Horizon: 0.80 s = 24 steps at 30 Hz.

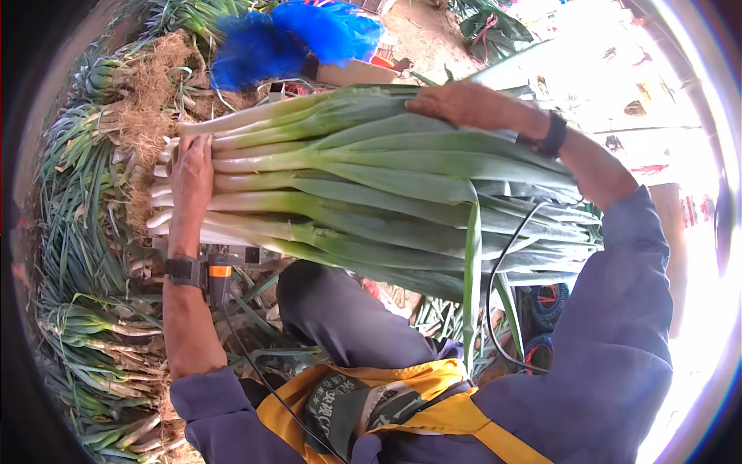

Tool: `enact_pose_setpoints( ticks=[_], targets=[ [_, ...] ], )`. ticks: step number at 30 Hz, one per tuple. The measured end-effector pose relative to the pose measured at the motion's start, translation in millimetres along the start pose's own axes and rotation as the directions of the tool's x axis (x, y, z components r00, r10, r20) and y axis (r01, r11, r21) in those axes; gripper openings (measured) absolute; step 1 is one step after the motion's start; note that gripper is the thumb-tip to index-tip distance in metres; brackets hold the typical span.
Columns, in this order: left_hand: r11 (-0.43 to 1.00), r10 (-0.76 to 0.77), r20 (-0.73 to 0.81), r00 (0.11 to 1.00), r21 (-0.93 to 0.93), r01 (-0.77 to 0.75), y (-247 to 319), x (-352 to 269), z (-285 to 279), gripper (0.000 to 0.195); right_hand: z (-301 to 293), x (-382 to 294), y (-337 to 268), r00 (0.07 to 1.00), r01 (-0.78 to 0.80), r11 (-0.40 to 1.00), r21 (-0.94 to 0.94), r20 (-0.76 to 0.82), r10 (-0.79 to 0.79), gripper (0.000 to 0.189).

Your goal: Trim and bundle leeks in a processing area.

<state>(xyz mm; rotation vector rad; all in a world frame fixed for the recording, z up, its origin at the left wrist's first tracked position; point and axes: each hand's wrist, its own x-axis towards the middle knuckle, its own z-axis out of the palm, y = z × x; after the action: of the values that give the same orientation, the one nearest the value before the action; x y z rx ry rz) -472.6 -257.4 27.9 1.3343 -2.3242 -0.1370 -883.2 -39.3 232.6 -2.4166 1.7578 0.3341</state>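
A broad layer of large leeks (348, 156) lies crosswise before me, white stem ends on the left and green leaves fanning right. My left hand (194, 168) reaches across the white stems near their root ends, its fingers curled at the far stems. At the far edge, my right hand (455, 104) grips the green leaves from above, its thumb hidden. One folded leaf (473, 267) hangs down toward my lap. Beneath the left end, a small part of a support (252, 255) shows; most of it is covered by the leeks.
More leeks with long brown roots (153, 98) are piled along the left side. Blue plastic material (324, 29) lies beyond the leeks, blurred. My bent knee (330, 307) is close under the near edge. A black cable (493, 290) loops by my right arm. A dark green bag (495, 35) lies farther back.
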Motion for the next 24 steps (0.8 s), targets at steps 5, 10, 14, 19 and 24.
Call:
enact_pose_setpoints(
  ticks=[5, 10, 14, 19, 24],
  targets=[
    [0.998, 0.062, -0.028, 0.998, 0.019, -0.061, -11, 4, 4, 0.036, -46, -9, -45, 0.992, 0.036, 0.926, -0.376, -0.096, -0.078, 0.054],
    [0.991, 0.131, -0.058, 0.990, 0.029, -0.129, -23, 8, 24, 0.038, -20, -42, -125, 0.980, 0.085, 0.959, -0.271, -0.152, -0.130, 0.072],
    [0.994, 0.107, -0.084, 0.991, -0.028, -0.110, -23, 6, 26, 0.037, -44, -87, -93, 0.998, -0.058, 0.928, -0.369, 0.006, 0.065, 0.099],
    [0.997, 0.082, -0.069, 0.994, -0.005, -0.083, -27, 6, 29, 0.034, -63, -128, -85, 0.735, -0.474, 0.794, -0.380, 0.327, 0.594, 0.106],
    [0.998, 0.067, -0.029, 0.997, 0.014, -0.066, -11, 7, 25, 0.031, -65, -193, -76, 0.779, -0.448, 0.825, -0.344, 0.303, 0.549, 0.095]
  ],
)
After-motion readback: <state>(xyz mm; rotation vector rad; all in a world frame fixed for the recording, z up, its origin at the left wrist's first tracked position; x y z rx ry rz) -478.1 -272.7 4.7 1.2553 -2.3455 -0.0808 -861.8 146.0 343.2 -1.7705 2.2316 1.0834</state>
